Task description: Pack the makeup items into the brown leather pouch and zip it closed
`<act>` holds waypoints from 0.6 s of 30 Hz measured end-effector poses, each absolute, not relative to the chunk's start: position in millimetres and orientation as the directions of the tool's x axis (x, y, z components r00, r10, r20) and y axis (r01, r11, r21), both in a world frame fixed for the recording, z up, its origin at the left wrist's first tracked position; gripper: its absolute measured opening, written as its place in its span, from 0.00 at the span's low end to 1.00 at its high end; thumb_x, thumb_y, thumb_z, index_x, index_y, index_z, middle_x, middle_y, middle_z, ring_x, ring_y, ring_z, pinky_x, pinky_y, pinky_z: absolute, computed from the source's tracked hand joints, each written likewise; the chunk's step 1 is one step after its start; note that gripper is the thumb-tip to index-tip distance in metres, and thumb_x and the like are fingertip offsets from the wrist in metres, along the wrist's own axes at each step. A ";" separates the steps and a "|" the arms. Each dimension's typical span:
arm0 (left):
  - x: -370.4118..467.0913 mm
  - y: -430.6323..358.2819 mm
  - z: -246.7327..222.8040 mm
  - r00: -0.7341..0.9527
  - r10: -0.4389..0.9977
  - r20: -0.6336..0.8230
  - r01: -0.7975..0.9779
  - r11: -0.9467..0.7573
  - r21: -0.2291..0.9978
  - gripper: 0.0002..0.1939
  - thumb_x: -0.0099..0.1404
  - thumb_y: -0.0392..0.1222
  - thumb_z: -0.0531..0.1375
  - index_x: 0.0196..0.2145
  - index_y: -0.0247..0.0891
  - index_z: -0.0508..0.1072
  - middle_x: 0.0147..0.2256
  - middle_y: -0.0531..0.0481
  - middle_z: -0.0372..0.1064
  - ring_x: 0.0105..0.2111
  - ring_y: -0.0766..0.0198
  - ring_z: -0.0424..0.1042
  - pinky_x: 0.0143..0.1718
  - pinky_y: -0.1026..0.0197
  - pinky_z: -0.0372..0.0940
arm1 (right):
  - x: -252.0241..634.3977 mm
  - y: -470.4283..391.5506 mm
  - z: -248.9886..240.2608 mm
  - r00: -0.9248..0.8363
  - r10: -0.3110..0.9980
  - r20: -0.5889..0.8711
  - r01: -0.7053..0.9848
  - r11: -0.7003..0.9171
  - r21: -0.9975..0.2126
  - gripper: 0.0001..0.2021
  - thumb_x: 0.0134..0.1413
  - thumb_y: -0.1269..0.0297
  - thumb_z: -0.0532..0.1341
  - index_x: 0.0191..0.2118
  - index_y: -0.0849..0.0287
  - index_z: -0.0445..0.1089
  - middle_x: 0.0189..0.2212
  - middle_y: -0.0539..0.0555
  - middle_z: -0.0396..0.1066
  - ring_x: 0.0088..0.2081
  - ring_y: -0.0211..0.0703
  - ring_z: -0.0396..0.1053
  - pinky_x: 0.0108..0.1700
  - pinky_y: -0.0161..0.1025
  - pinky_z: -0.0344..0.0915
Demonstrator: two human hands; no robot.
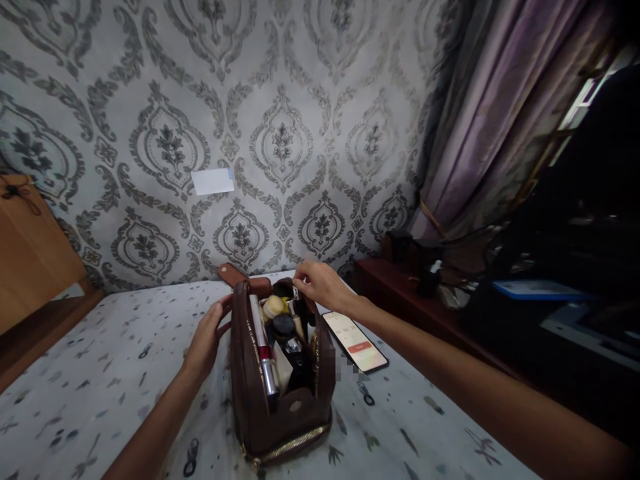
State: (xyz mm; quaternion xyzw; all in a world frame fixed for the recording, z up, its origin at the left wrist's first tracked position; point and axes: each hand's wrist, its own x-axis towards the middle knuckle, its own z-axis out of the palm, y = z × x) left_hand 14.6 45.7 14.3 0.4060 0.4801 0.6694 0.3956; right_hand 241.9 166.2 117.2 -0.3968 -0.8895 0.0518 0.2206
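Note:
A dark brown makeup bag (245, 413) stands unzipped on the patterned sheet, its gold zipper (300, 441) hanging round the near end. Packed inside are a silver tube with a red band (265, 347), a cream-capped container (274, 307), a round black lid (284, 325) and other cosmetics. Against the bag's left wall rests my left hand (206, 337), fingers stretched along it and partly hidden. My right hand (324, 287) reaches over the bag's far right corner, its fingertips pinched together beside a small shiny item; what they hold is unclear.
Right of the bag lies a phone (357, 341) with its screen lit. A brown leather strap piece (233, 275) lies behind the bag. Patterned wallpaper (280, 133) rises at the back, a wooden board (35, 253) stands left, and a dark red surface (400, 300) with clutter is right.

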 end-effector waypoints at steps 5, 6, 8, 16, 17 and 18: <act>17.0 44.1 13.9 -0.370 0.913 0.173 -0.132 -0.236 0.963 0.30 0.61 0.65 0.58 0.53 0.42 0.73 0.61 0.42 0.64 0.61 0.47 0.61 0.54 0.52 0.60 | 247.2 155.3 110.9 -0.621 0.698 0.357 0.635 0.715 -0.291 0.10 0.58 0.68 0.59 0.34 0.61 0.78 0.32 0.55 0.74 0.33 0.40 0.68 0.37 0.34 0.58; 17.5 43.9 13.5 -0.368 0.912 0.179 -0.129 -0.240 0.962 0.30 0.62 0.65 0.58 0.53 0.42 0.73 0.61 0.42 0.64 0.62 0.47 0.60 0.55 0.52 0.60 | 246.7 155.1 109.5 -0.616 0.699 0.363 0.623 0.714 -0.319 0.10 0.58 0.68 0.59 0.34 0.61 0.79 0.32 0.55 0.74 0.33 0.40 0.68 0.37 0.34 0.58; 18.4 44.0 12.0 -0.361 0.914 0.186 -0.122 -0.244 0.962 0.30 0.62 0.64 0.58 0.54 0.42 0.72 0.62 0.43 0.63 0.62 0.47 0.60 0.56 0.51 0.59 | 244.8 155.4 106.2 -0.603 0.704 0.375 0.586 0.710 -0.390 0.09 0.57 0.69 0.60 0.34 0.62 0.79 0.31 0.54 0.74 0.33 0.39 0.69 0.37 0.33 0.59; 20.7 49.4 1.8 -0.388 0.890 0.237 -0.063 -0.282 0.957 0.25 0.63 0.60 0.59 0.52 0.45 0.72 0.60 0.48 0.66 0.63 0.51 0.60 0.64 0.53 0.52 | 235.6 156.2 96.0 -0.624 0.657 0.424 0.425 0.740 -0.522 0.07 0.52 0.73 0.62 0.28 0.61 0.78 0.27 0.52 0.73 0.31 0.38 0.68 0.36 0.33 0.61; 21.0 49.5 1.6 -0.391 0.889 0.240 -0.057 -0.283 0.957 0.25 0.63 0.59 0.60 0.52 0.45 0.72 0.59 0.48 0.66 0.62 0.52 0.60 0.64 0.53 0.51 | 234.7 156.0 95.5 -0.629 0.649 0.427 0.412 0.745 -0.525 0.08 0.52 0.73 0.62 0.28 0.61 0.78 0.27 0.52 0.72 0.31 0.38 0.68 0.37 0.33 0.61; 21.2 49.4 1.7 -0.391 0.888 0.242 -0.050 -0.283 0.958 0.24 0.63 0.59 0.60 0.53 0.45 0.72 0.59 0.48 0.66 0.62 0.52 0.60 0.65 0.53 0.50 | 234.0 155.9 94.8 -0.630 0.646 0.431 0.400 0.746 -0.533 0.08 0.52 0.73 0.62 0.27 0.61 0.78 0.26 0.51 0.72 0.31 0.38 0.68 0.37 0.33 0.61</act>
